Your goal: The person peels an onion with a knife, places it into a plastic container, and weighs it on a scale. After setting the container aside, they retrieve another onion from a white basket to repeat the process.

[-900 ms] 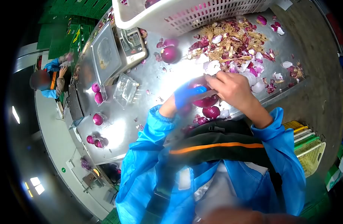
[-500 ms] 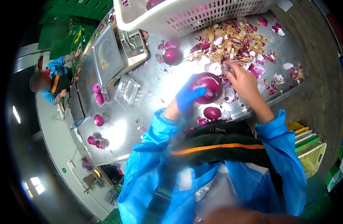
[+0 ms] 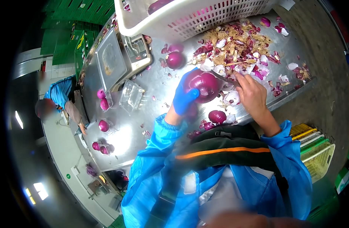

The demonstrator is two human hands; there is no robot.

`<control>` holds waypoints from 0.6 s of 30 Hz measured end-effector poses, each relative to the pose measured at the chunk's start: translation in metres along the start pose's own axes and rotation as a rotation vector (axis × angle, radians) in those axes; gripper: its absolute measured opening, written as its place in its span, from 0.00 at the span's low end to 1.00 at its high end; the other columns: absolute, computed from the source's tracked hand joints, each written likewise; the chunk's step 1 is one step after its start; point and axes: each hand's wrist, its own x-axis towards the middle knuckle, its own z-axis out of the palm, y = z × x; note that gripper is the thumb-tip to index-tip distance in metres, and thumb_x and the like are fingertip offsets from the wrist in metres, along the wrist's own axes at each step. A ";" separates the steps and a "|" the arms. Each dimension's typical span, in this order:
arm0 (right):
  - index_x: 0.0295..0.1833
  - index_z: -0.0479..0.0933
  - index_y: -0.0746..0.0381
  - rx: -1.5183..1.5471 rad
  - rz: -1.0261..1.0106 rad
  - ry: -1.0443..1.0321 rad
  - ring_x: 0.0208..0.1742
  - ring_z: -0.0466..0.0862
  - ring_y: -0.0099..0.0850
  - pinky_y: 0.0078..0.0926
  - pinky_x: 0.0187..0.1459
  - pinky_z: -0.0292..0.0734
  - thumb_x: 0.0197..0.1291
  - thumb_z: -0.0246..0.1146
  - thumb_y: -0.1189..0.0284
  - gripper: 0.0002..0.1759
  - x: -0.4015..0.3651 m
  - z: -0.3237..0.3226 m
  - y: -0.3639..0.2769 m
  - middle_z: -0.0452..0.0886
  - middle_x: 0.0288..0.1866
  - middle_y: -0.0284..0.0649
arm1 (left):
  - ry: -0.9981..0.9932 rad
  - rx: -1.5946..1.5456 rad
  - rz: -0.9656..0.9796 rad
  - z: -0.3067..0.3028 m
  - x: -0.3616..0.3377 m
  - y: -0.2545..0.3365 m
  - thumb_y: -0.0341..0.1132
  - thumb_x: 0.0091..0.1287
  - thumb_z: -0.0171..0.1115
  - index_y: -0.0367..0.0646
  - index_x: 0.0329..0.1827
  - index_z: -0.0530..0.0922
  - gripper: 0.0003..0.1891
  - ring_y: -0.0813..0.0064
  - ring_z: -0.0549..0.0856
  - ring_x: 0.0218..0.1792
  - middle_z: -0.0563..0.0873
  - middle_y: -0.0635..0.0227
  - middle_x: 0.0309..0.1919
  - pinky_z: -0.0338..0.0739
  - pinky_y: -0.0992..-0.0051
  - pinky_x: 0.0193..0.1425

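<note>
My left hand, in a blue glove, is wrapped round a large red onion above the steel table. My bare right hand is closed on a small knife. Its dark, thin blade reaches to the upper right side of the onion; the handle is hidden in my fingers. A smaller red onion lies near the table's front edge, below my hands. Beyond them spreads a heap of dry roots and onion skins. Another red onion rests to the left of the heap.
A white perforated crate stands at the back. To the left are a weighing scale, a clear plastic tray and several packed onions. A co-worker in a blue jacket is at the far left. Baskets stand at lower right.
My right hand has come from the skins to the onion's side, and the knife blade now shows. The onion has turned and shifted slightly left. The co-worker's arm has swung down.
</note>
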 end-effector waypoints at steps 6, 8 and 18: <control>0.57 0.80 0.55 0.117 0.011 0.027 0.33 0.82 0.38 0.32 0.33 0.78 0.47 0.71 0.73 0.27 -0.004 -0.002 -0.001 0.79 0.40 0.38 | 0.045 -0.014 -0.020 0.009 -0.002 -0.005 0.50 0.56 0.74 0.38 0.73 0.61 0.46 0.57 0.78 0.64 0.75 0.53 0.64 0.74 0.59 0.69; 0.58 0.80 0.55 0.116 0.004 0.004 0.34 0.83 0.38 0.32 0.35 0.79 0.46 0.71 0.73 0.28 -0.007 -0.005 -0.003 0.80 0.41 0.39 | 0.038 -0.081 -0.030 0.004 0.001 -0.008 0.50 0.55 0.74 0.39 0.73 0.61 0.46 0.57 0.78 0.64 0.75 0.53 0.64 0.75 0.58 0.68; 0.59 0.79 0.55 0.104 0.131 -0.098 0.39 0.85 0.41 0.33 0.38 0.80 0.53 0.68 0.72 0.24 -0.011 0.002 -0.003 0.82 0.49 0.42 | 0.011 -0.101 0.003 0.003 0.003 -0.011 0.53 0.52 0.76 0.40 0.72 0.61 0.48 0.55 0.79 0.62 0.75 0.51 0.63 0.78 0.58 0.66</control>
